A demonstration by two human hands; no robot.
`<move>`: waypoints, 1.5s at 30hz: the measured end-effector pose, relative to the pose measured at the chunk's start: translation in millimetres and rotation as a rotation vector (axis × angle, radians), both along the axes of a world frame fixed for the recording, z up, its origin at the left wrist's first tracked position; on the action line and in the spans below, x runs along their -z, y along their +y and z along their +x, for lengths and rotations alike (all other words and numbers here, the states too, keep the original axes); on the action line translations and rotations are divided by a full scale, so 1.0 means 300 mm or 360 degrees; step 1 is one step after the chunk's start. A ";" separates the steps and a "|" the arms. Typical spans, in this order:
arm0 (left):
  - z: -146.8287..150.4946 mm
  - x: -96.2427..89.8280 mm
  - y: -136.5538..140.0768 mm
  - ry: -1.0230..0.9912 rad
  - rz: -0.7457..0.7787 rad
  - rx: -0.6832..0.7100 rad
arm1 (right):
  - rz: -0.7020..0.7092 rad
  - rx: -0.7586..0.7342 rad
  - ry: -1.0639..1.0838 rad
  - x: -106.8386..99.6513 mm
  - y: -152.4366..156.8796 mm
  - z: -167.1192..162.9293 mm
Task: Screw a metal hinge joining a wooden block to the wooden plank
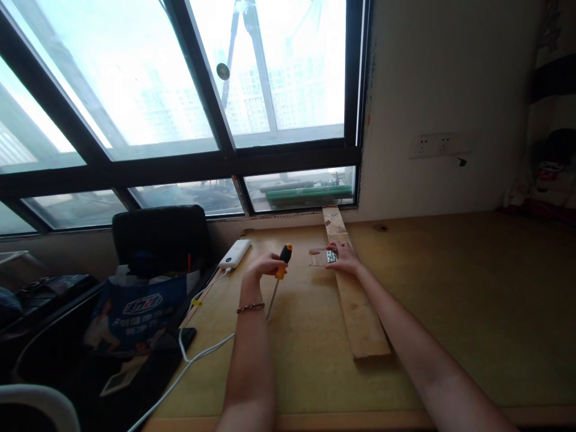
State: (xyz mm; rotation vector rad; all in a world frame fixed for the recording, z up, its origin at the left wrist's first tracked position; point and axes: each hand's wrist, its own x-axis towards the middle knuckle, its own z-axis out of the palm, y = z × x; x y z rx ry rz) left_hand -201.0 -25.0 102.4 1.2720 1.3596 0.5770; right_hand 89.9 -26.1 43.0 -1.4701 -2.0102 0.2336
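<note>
My left hand point(269, 264) is closed around a screwdriver point(280, 273) with a black and yellow handle. Its metal shaft points down toward the table. To the right, my right hand point(344, 259) grips a small clear plastic box point(318, 257) by its right end, above a long wooden board point(360, 315). Something black and white shows inside the box near my fingers; its kind is too small to make out. The board lies lengthwise on the table, its far end near the window wall.
A white power bank point(234, 254) with a white cable point(207, 354) lies at the left edge of the wooden table point(450, 336). Left of it stand a black chair point(159, 234) and a blue bag point(139, 312). A wall socket point(434, 146) is at the back right.
</note>
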 end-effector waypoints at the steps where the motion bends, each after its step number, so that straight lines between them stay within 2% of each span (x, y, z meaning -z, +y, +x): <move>1: 0.001 -0.036 -0.004 -0.0208 0.0126 -0.0029 | 0.0001 -0.0004 0.0006 -0.001 0.000 0.000; 4: 0.045 -0.130 -0.034 -0.0785 0.0381 -0.0076 | 0.0012 -0.0018 0.0019 -0.002 -0.001 0.000; 7: 0.134 -0.187 -0.057 -0.1272 0.0541 -0.0076 | 0.0010 -0.0015 0.0017 -0.006 -0.003 -0.002; 10: 0.224 -0.205 -0.049 -0.1663 0.0615 -0.0209 | 0.0018 -0.0018 0.0014 -0.008 -0.006 -0.003; 13: 0.292 -0.191 -0.021 -0.1864 0.0661 -0.0336 | 0.0036 -0.0036 0.0015 -0.007 -0.007 -0.002; 19: 0.401 -0.137 0.007 -0.1722 0.0633 -0.0546 | 0.0012 -0.0055 0.0004 -0.001 0.002 0.003; 23: 0.449 -0.118 0.009 -0.1725 0.0633 -0.0527 | -0.0009 -0.0054 0.0014 0.002 0.009 0.004; 32: 0.453 -0.100 0.024 -0.1726 0.0692 -0.0570 | -0.0012 -0.0062 0.0018 -0.003 0.003 0.005; 45: 0.475 -0.104 0.001 -0.1620 0.0728 -0.0441 | 0.0030 -0.0076 0.0014 0.003 0.005 0.006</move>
